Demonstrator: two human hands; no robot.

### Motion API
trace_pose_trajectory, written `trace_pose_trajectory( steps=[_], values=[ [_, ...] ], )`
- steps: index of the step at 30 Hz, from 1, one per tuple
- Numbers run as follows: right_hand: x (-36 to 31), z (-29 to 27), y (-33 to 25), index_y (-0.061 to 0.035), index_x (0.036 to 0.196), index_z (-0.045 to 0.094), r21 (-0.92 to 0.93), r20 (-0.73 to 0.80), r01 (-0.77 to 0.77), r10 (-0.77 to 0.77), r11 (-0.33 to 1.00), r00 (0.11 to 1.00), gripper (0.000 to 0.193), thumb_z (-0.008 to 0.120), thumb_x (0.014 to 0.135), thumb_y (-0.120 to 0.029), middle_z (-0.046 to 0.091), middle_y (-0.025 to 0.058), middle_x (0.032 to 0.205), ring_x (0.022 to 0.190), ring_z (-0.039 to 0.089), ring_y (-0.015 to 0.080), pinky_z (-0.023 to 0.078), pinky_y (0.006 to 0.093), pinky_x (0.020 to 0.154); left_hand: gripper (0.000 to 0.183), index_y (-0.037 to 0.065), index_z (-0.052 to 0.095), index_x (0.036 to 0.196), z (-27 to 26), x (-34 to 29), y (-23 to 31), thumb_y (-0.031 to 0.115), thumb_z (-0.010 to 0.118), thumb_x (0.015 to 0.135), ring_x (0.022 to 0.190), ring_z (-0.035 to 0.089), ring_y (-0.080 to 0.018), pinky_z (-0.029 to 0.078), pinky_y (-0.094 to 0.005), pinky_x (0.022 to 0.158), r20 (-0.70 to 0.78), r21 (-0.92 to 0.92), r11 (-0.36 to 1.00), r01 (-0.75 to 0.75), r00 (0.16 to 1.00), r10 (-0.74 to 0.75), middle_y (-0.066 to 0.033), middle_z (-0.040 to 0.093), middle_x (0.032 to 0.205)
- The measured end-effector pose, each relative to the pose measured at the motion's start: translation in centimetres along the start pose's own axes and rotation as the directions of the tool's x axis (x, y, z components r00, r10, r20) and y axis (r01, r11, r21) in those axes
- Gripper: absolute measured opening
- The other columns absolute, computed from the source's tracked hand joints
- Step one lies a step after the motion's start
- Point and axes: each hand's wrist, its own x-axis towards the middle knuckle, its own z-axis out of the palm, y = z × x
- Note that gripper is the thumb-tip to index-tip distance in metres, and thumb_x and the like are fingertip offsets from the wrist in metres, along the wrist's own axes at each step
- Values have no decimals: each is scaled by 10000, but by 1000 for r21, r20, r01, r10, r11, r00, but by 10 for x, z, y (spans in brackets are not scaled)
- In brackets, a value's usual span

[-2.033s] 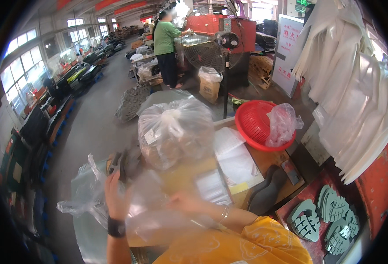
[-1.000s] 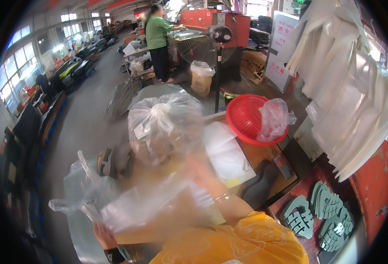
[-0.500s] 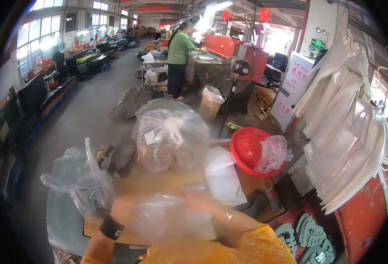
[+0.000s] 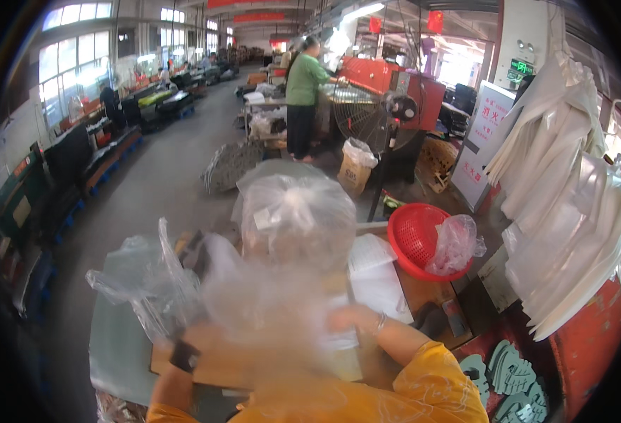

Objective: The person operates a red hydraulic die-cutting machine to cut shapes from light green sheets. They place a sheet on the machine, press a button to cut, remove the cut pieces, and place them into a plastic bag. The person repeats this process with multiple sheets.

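A clear plastic bag (image 4: 264, 299), smeared by motion, billows up over the table between my two hands. At its right edge, my right hand (image 4: 352, 319) is closed on the plastic, with a bracelet at the wrist. My left hand (image 4: 201, 333) is at the lower left of the bag, below a dark wristband; its fingers are too blurred to make out. Beyond the bag stands a large, full, knotted clear plastic bag (image 4: 300, 218) with a white label. Dark grey shoe-sole-like pieces (image 4: 194, 250) lie partly hidden to its left.
Crumpled clear bags (image 4: 145, 282) lie at the table's left. Papers (image 4: 377, 278) and a red plastic basket (image 4: 410, 236) holding crumpled plastic are at the right. White sheets (image 4: 550, 204) hang beyond, above green cut pieces (image 4: 511, 374). A floor fan (image 4: 363, 116) and a person in green (image 4: 307, 92) are ahead.
The clear bag has risen and spread out from low between my hands. My right hand has come away from the middle, to the bag's right edge. The whole view has shifted slightly.
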Motion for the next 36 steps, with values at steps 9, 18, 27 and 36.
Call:
trace_pose_trajectory(
  steps=[9, 18, 27, 36],
  values=[
    [-44, -22, 26, -41, 1243, 550, -139, -711, 323, -322, 936, 626, 493, 540, 750, -38, 631, 121, 1006, 927, 586, 250, 448, 382, 826, 455, -28, 549, 1179, -80, -44, 8, 200, 598, 788, 969, 597, -260, 490, -369, 793, -893, 274, 923, -271, 284, 348, -159, 616, 1109],
    [-40, -46, -3, -29, 964, 611, 421, -459, 76, 140, 904, 878, 191, 626, 774, -28, 635, 53, 896, 865, 581, 134, 477, 273, 763, 430, 43, 557, 1196, -24, -14, -2, 168, 607, 787, 1050, 585, -302, 462, -471, 865, -631, -67, 986, -153, 772, 77, -185, 586, 1171],
    [-37, 25, 5, -37, 1214, 534, -160, -189, -434, 404, 886, 895, 505, 623, 740, -185, 622, 222, 839, 773, 609, 348, 488, 404, 679, 459, 47, 574, 1141, 26, -21, 9, 297, 606, 758, 1007, 588, -346, 474, -460, 845, -361, 50, 994, -95, 927, 107, -183, 603, 1131],
    [-35, -41, -11, 15, 1014, 570, -113, -830, -31, -77, 993, 552, 271, 538, 757, -65, 588, 183, 943, 887, 588, 340, 484, 403, 772, 333, -13, 522, 1117, -44, -37, 16, 127, 518, 814, 884, 590, -330, 483, -421, 791, -916, -133, 988, -83, 390, -91, -145, 609, 998]
  ],
)
